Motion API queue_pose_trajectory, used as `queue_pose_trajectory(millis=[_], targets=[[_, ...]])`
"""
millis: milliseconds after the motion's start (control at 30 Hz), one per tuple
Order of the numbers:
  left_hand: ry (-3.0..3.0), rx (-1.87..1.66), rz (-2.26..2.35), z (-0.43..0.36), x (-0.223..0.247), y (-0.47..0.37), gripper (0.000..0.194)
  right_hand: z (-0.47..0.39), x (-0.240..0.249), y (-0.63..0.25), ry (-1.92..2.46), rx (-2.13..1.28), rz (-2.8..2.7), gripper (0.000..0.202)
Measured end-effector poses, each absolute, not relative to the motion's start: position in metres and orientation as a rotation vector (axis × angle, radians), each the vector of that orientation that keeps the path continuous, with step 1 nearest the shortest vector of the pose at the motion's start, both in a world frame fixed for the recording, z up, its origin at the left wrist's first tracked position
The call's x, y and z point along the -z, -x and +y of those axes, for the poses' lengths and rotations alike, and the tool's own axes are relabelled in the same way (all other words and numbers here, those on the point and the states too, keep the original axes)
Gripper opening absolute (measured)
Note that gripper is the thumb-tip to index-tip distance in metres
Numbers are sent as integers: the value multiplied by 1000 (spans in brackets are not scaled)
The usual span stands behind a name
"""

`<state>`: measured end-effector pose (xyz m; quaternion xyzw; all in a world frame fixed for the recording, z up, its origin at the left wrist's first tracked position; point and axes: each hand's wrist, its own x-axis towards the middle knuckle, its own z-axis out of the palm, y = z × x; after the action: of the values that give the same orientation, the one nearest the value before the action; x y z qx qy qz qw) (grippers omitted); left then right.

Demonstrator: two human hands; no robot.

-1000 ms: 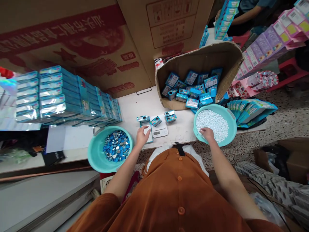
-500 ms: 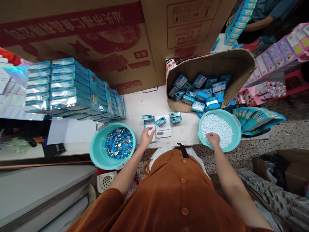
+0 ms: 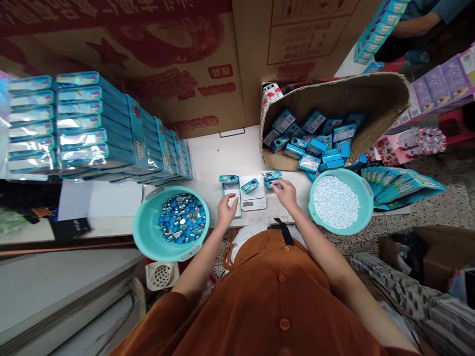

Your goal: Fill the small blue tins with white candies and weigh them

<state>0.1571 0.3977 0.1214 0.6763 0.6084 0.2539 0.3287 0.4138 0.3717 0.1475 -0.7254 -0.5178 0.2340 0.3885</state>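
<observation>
A small white scale [image 3: 254,203] stands on the table with one blue tin [image 3: 250,186] on its plate. My left hand [image 3: 227,209] is beside it, fingers apart and curved, over the near end of a blue-edged white box [image 3: 231,189]. Another blue tin [image 3: 228,179] lies at the far end of that box. My right hand [image 3: 285,194] has its fingertips pinched at the two blue tins [image 3: 273,175] right of the scale; what they hold is too small to make out. Farther right, a turquoise basin [image 3: 314,213] contains white pellets [image 3: 336,202].
A turquoise basin [image 3: 143,225] of blue and silver caps stands left. Wrapped blue boxes [image 3: 85,123] are stacked behind it. An open carton [image 3: 386,94] of blue boxes is at the back right, beside large cardboard [image 3: 166,64]. A person's arm [image 3: 419,24] shows top right.
My right hand has moved left from the pellet basin to the tins beside the scale. My left hand stays near the white box. The view has shifted slightly.
</observation>
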Motion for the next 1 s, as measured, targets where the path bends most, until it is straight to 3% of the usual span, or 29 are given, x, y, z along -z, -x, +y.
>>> queue_pose_trajectory(millis=[367,567,767,1000], targets=[[-1605,-686,1659,376,-117,-141,24,408,-129,-370,1807,-636,-1512,20],[-1580,-687,1667,374,-114,-142,23,368,-127,-426,1962,-528,-1277,32],[-1584,-702,1654,384,-112,-144,23,294,-88,-512,2410,-123,-772,44],[-1596,-675,1645,391,-114,-147,23,240,-51,-540,2645,-391,-820,41]])
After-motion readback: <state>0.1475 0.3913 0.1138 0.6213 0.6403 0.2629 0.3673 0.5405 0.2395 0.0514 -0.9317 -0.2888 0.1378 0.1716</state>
